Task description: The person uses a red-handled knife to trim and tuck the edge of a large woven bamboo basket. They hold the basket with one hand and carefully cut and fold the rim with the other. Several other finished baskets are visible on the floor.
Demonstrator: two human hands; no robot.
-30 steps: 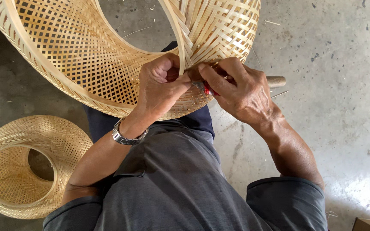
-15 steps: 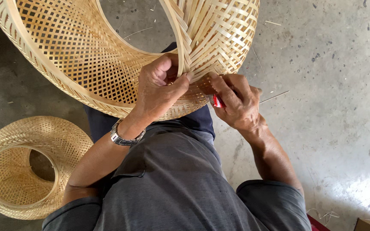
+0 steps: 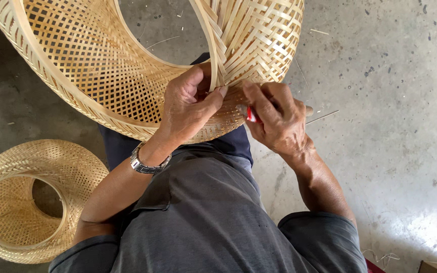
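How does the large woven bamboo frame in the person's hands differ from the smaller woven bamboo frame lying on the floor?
The large woven bamboo frame is gripped by the left hand, with the right hand at its edge; the smaller woven bamboo frame lies untouched on the concrete floor. The large one is tilted and runs out of view; the smaller one rests flat, almost wholly visible. Both are pale lattice weave with a round opening.

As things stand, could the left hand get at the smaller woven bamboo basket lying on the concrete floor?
Probably yes. The left hand grips the large woven bamboo basket on the lap, while the smaller woven bamboo basket lies on that same side, beside the left elbow, with nothing between. It would have to let go first.
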